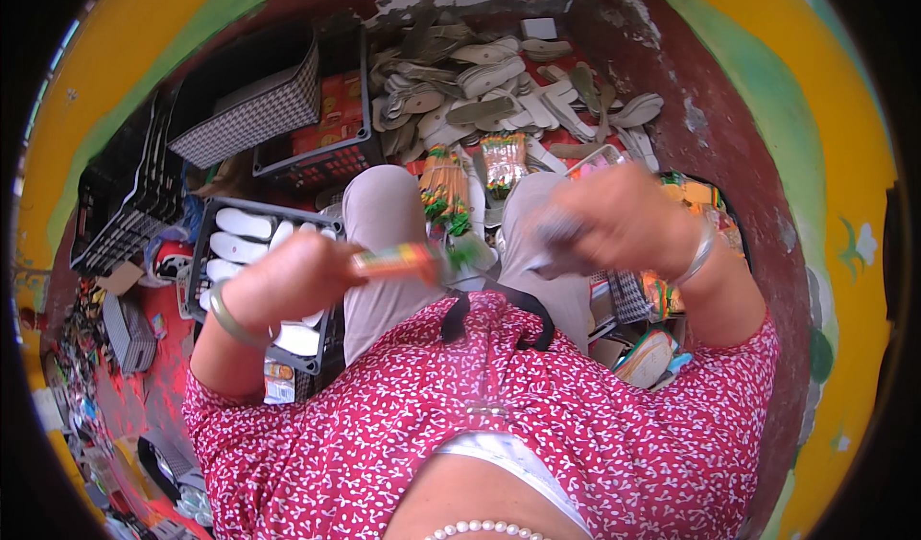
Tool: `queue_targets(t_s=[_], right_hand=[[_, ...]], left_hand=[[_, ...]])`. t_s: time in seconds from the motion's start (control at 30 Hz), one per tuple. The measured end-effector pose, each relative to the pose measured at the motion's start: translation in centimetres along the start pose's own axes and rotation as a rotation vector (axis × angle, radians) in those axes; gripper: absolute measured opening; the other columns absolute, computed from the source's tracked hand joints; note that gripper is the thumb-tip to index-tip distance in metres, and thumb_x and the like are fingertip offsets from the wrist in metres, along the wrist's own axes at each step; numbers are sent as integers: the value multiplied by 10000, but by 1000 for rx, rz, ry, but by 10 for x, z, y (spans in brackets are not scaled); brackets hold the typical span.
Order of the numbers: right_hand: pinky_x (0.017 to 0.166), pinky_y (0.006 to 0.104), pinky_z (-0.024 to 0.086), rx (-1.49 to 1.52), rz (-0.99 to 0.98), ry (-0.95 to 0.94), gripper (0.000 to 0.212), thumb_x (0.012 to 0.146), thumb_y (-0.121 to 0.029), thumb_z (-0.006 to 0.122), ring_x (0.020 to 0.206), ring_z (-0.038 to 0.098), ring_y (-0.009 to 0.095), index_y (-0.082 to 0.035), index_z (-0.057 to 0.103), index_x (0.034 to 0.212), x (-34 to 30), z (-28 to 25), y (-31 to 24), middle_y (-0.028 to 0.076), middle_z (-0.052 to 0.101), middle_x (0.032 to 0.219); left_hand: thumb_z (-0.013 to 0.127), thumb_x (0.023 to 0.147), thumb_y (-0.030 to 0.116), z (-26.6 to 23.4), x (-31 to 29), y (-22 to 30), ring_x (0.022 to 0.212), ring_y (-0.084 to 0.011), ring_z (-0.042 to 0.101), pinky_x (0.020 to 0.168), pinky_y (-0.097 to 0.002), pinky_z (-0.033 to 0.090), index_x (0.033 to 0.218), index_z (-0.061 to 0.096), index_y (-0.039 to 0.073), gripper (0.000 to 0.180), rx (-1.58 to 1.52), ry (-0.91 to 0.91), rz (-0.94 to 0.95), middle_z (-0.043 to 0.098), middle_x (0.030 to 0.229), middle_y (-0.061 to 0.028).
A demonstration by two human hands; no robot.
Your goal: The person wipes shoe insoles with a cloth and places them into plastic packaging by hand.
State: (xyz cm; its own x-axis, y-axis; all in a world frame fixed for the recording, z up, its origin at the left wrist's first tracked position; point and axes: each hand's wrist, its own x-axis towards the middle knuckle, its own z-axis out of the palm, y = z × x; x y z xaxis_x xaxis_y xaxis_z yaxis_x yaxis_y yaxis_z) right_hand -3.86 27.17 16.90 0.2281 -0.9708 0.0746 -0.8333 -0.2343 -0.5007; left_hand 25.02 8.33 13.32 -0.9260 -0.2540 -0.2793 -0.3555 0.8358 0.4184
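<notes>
My left hand (312, 276) is closed round one end of a narrow orange, yellow and green packet (403, 260), which sticks out sideways above my lap. Its green end (468, 252) is smeared by motion. My right hand (614, 223) is raised over my right knee, fingers curled on a dark grey object (558, 233) too blurred to name. A gap separates the two hands. Between my knees lie bundles of similar slim packets (443, 187), orange with green ends, and a second bundle (505, 162) beside them.
Heaps of white and grey insoles (484, 80) lie against the dark red wall ahead. At left stand a black crate of white insoles (216, 238), a houndstooth-patterned bin (254, 108) and a black crate with red packs (317, 161). More colourful packs (696, 195) sit by my right arm.
</notes>
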Motion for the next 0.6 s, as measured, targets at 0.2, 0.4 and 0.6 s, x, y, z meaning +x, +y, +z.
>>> queue_targets(t_s=[0.2, 0.4, 0.6], right_hand=[[874, 337, 477, 1327, 303, 548, 377, 937, -316, 531, 949, 619, 215, 16, 567, 1111, -20, 4, 58, 88, 638, 1028], [1004, 428, 398, 1877, 128, 615, 553, 955, -453, 416, 1137, 532, 271, -7, 459, 1278, 24, 81, 49, 143, 550, 1225], [1034, 404, 347, 1964, 8, 733, 639, 905, -542, 461, 1188, 482, 237, -47, 434, 1308, 56, 116, 22, 86, 518, 1276]], left_hand=[[676, 781, 37, 8, 13, -27, 895, -163, 635, 805, -296, 504, 1136, 569, -36, 379, -1325, 406, -84, 648, 1028, -94], [666, 801, 35, 23, 46, 5, 924, -156, 626, 831, -292, 498, 1147, 566, -38, 368, -1546, 384, 17, 642, 1055, -92], [629, 835, 55, 61, 90, 25, 780, -97, 606, 670, -248, 506, 1066, 592, -40, 253, -1226, 594, 35, 656, 899, -57]])
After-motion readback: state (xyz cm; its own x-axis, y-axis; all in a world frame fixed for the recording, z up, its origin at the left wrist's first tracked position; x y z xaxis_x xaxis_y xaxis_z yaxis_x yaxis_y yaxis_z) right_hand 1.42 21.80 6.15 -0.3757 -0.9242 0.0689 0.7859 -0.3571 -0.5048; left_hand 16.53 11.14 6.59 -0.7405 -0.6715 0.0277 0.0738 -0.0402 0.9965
